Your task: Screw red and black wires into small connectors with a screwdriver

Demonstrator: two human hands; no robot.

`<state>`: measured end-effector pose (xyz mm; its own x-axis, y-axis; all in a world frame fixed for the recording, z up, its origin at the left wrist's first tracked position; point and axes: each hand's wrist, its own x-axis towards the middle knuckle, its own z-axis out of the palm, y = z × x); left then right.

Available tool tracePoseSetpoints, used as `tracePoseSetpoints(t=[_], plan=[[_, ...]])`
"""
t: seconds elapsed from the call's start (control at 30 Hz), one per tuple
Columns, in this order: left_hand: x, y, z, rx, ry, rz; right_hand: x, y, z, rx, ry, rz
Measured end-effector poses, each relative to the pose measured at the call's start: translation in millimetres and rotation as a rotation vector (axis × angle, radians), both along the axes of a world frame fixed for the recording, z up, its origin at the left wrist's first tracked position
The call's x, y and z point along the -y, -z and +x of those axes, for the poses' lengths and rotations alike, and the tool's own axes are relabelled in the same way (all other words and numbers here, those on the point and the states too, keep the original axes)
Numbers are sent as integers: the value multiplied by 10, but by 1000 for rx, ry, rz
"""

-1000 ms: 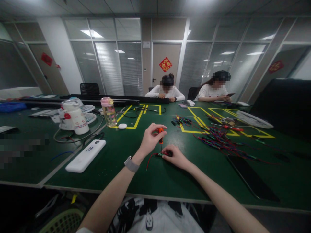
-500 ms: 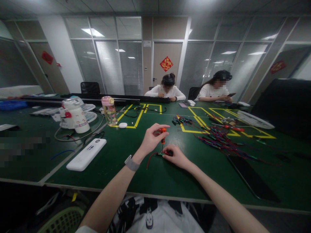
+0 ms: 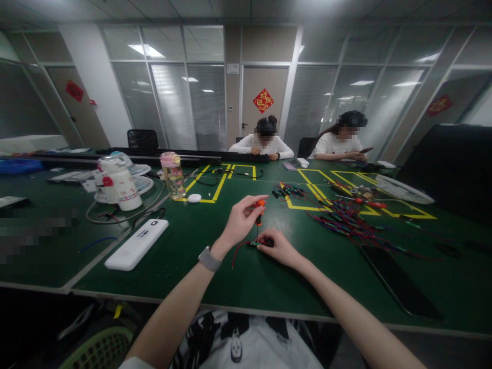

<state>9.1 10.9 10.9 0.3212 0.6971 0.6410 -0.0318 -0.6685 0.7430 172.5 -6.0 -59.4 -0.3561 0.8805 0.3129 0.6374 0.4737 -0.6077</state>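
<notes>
My left hand (image 3: 243, 219), with a watch on its wrist, pinches an orange and black screwdriver (image 3: 259, 221) by its handle. The screwdriver stands upright, its shaft reaching down to a small green terminal-block piece with wires (image 3: 252, 244) on the green table. Between its fingertips my right hand (image 3: 279, 248) steadies that green piece against the tabletop. From the piece's left side a red wire (image 3: 237, 252) curves toward me. The exact spot where the screwdriver's tip meets the piece is too small to make out.
A heap of red and black wires with green ends (image 3: 349, 223) lies to the right, near a dark phone (image 3: 400, 279). On the left are a white power bank (image 3: 137, 245), a drink bottle (image 3: 173, 177) and a white jug (image 3: 125, 187). Two people sit across the table (image 3: 215, 279).
My left hand's fingers have shifted slightly around the screwdriver's handle, and its thumb sits a little higher and to the right. My right hand and the green piece stay put.
</notes>
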Motion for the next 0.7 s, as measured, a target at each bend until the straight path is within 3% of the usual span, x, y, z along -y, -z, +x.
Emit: tracePoseSetpoints(t=[0.13,0.2,0.37,0.43,0.6,0.7], plan=[[10,-30,-32,-57,-244,134,5,-5,-8,8,17,-2],[10,-36,-41,-96,-291,179,2,1,-7,12,19,-4],[-11,4,-21,-53,-42,57,-13,24,5,6,7,3],[-16,19,-14,-30,-33,30,-16,29,8,1,4,9],[8,5,-28,-77,-390,204,-12,24,11,-20,7,6],[27,-9,-33,-90,-438,235,-12,21,10,-22,2,7]])
